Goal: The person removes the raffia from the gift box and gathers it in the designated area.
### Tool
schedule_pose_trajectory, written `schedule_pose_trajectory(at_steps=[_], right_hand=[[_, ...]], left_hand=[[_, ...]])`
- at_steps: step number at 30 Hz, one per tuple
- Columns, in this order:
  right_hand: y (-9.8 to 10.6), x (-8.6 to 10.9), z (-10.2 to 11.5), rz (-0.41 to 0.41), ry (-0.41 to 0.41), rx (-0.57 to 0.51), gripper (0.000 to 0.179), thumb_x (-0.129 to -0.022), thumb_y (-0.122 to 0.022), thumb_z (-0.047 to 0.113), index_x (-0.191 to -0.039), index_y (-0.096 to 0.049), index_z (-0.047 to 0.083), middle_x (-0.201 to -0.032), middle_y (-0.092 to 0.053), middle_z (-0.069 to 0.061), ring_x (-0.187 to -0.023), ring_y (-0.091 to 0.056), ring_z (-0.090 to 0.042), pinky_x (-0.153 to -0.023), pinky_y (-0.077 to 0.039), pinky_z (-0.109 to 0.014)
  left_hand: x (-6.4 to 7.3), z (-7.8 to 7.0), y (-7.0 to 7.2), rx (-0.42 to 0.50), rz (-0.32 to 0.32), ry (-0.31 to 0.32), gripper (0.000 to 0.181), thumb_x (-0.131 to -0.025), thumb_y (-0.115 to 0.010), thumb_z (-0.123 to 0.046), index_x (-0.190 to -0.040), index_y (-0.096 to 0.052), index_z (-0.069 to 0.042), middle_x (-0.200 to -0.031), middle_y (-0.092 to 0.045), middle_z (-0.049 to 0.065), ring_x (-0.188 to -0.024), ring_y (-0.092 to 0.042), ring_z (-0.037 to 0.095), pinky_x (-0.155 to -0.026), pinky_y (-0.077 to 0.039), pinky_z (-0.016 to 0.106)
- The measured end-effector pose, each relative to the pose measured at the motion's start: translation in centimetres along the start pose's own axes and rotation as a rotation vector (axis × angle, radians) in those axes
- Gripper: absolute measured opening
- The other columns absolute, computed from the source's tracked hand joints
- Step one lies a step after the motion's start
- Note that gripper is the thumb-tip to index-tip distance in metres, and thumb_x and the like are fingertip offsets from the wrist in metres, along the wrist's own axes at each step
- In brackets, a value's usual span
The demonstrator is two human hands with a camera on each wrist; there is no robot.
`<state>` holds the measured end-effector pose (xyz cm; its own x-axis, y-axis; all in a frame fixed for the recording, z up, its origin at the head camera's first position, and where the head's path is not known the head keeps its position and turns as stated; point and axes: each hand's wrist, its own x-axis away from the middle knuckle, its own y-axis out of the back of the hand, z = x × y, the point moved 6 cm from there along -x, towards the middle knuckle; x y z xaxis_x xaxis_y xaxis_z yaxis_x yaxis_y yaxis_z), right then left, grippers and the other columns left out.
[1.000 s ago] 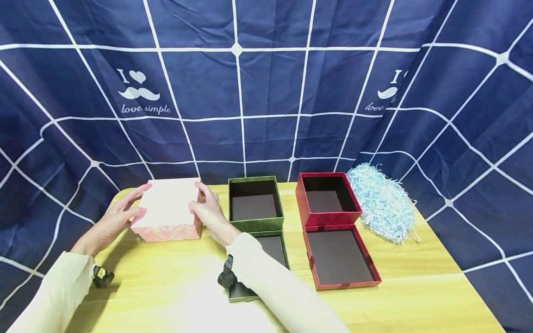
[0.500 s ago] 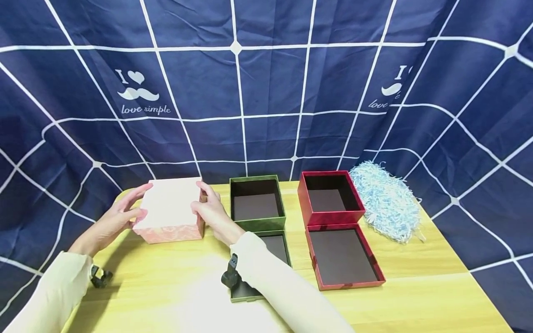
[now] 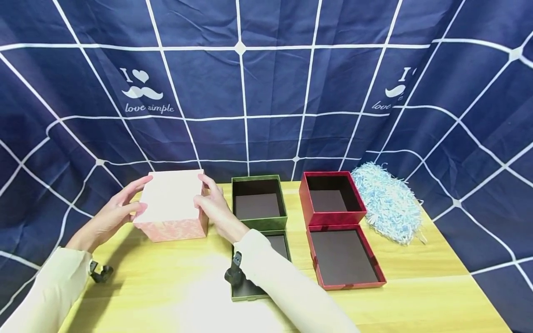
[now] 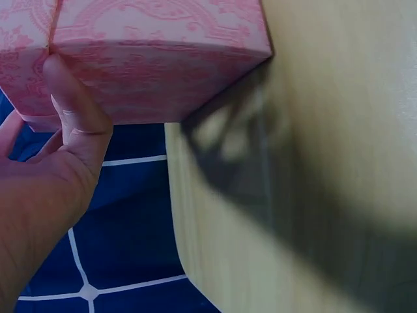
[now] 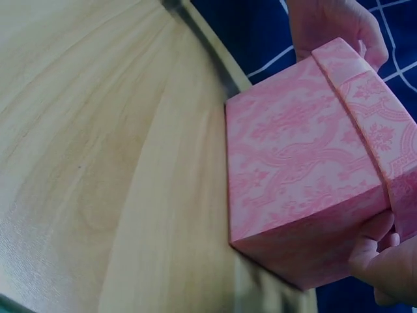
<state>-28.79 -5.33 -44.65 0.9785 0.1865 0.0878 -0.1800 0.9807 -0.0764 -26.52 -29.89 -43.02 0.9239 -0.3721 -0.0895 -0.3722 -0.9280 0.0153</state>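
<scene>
A pink patterned gift box (image 3: 179, 230) stands at the back left of the table, its lid (image 3: 172, 194) on top looking nearly white under the light. My left hand (image 3: 118, 208) grips the lid's left side, fingers toward the back corner. On the opposite side my right hand (image 3: 216, 208) holds the lid with thumb and fingers. In the left wrist view the left thumb (image 4: 78, 107) presses at the seam between lid and box body (image 4: 130, 81). The right wrist view shows the right thumb (image 5: 374, 238) at the lid's lower edge. Contents are hidden.
A green open box (image 3: 258, 224) stands right of the pink one, its green lid (image 3: 251, 293) in front, partly under my right forearm. Farther right are a red open box (image 3: 337, 217), its upturned red lid (image 3: 376, 263) and a pile of light blue shredded paper (image 3: 389, 203).
The pink lid's top sits slightly higher in the head view, and both hands have risen with it. The head view has shifted a little; the green and red boxes stay put.
</scene>
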Motion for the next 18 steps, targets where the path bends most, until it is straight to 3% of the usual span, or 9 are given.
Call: schedule_pose_trajectory(at_steps=[6,10,14,18], right_hand=[[0.1,0.3,1.2,0.022,0.023,-0.013,0.085,-0.081,-0.065,-0.003,-0.158,-0.058,0.032,-0.139,-0.044,0.003,-0.080,-0.058,-0.012,-0.081,-0.047,-0.029],[0.4,0.4,1.7,0.047,0.028,-0.050,0.085,-0.080,-0.063,-0.004,-0.159,-0.056,0.029,-0.143,-0.041,0.000,-0.077,-0.056,-0.012,-0.074,-0.046,-0.027],[0.5,0.7,1.8,0.086,0.009,-0.097,0.084,-0.081,-0.061,-0.003,-0.159,-0.054,0.027,-0.146,-0.039,-0.001,-0.074,-0.052,-0.013,-0.073,-0.043,-0.030],[0.6,1.1,1.9,0.119,0.006,-0.110,0.084,-0.082,-0.060,-0.003,-0.160,-0.053,0.028,-0.145,-0.042,0.000,-0.075,-0.053,-0.014,-0.076,-0.046,-0.033]], left_hand=[[0.0,-1.1,-0.1,0.020,-0.023,-0.005,0.070,-0.106,-0.047,0.009,-0.168,-0.044,-0.025,-0.148,-0.048,-0.003,-0.109,-0.063,0.011,-0.080,-0.059,0.027],[-0.4,-1.6,-0.3,0.126,-0.047,-0.006,0.054,-0.114,-0.039,-0.003,-0.160,-0.052,-0.027,-0.142,-0.057,-0.006,-0.111,-0.064,0.011,-0.085,-0.059,0.030],[-0.3,-2.0,-0.5,0.247,-0.084,-0.042,0.045,-0.117,-0.036,-0.006,-0.153,-0.059,-0.020,-0.137,-0.066,-0.002,-0.105,-0.072,0.014,-0.082,-0.062,0.032],[0.5,-2.4,-0.7,0.256,-0.122,-0.093,0.048,-0.115,-0.041,0.003,-0.156,-0.058,-0.014,-0.139,-0.067,0.000,-0.107,-0.073,0.013,-0.081,-0.062,0.031]])
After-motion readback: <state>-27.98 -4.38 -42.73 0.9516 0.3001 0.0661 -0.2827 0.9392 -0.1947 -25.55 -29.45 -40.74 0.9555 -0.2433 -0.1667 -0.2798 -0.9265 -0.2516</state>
